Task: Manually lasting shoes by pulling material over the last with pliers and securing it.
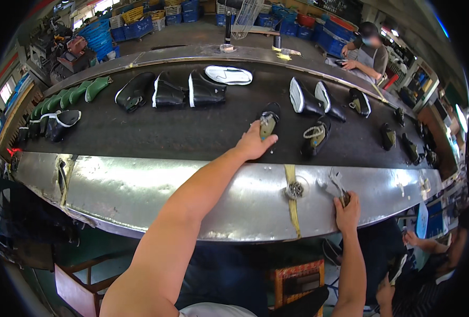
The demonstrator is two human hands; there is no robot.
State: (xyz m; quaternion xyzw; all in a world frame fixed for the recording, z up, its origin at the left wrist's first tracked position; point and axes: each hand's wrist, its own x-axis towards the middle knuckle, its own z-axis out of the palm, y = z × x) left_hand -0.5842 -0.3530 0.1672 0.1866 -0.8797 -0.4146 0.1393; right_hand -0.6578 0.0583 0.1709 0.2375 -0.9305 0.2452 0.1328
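My left arm reaches across the metal ledge to the dark belt, where my left hand grips the near end of a black shoe with an olive insole. Thumb and fingers lie on either side of that end. Over the metal ledge, my right hand is closed around the dark handles of metal pliers, their head pointing away from me. Just right of the gripped shoe lies a similar black shoe with a pale ring-shaped piece on top.
Black shoes with white rims, a white sole and green boots lie along the belt. A small metal heap sits on the ledge. A co-worker works at the far right; another person's arm shows near right.
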